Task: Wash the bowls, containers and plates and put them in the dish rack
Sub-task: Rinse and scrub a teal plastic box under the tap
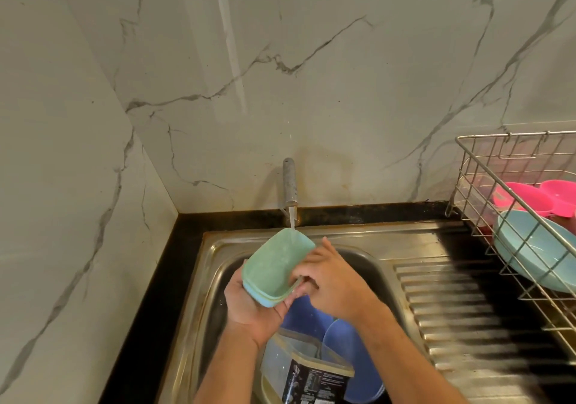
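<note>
While water runs from the wall tap (290, 185) over a steel sink (215, 247) set in a dark bench (149, 294), a person's left hand (249, 307) cups a green container (276, 266) from below, fingers curled round its lower rim, the container tilted with its base up and its far end under the stream. Just to the right, the right hand (330, 282) lies against the container's side, its fingers curled at the rim and gripping it. Below the hands, in the basin, stand a clear labelled container (299, 369) and blue plates (343, 341). Further right is the ribbed drainboard (452, 310), and at the far right a wire dish rack (486, 166) holds a pale blue bowl (536, 247) and pink dishes (536, 197).
</note>
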